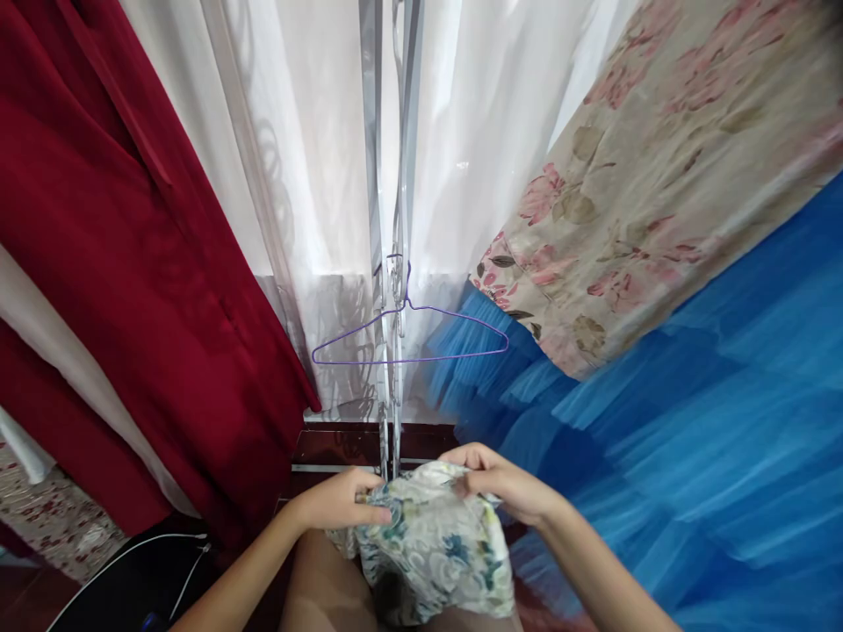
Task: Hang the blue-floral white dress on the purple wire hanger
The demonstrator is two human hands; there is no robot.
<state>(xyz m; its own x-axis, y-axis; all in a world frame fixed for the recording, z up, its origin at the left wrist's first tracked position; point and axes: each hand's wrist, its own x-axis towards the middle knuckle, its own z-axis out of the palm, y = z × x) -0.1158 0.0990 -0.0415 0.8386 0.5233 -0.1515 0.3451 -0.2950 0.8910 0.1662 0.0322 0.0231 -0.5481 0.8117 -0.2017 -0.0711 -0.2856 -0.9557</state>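
Observation:
A pale garment (448,553) with a blue, green and yellow floral print hangs bunched between my two hands, low in the view over my legs. My left hand (346,500) grips its upper left edge, the thumb pressed on the cloth. On the upper right edge, my right hand (497,478) pinches the fabric, its fingertips partly behind it. What kind of garment it is cannot be made out. Beyond my hands, a purple wire hanger (412,360) hangs bare on a metal rack (388,175), touching neither hand.
Red curtain-like cloth (164,290) hangs at the left. On the right are a beige floral cloth (632,193) and a ruffled blue tulle skirt (691,421). White curtains (316,132) cover the back. A black round object (138,579) with a white cord stands at the lower left.

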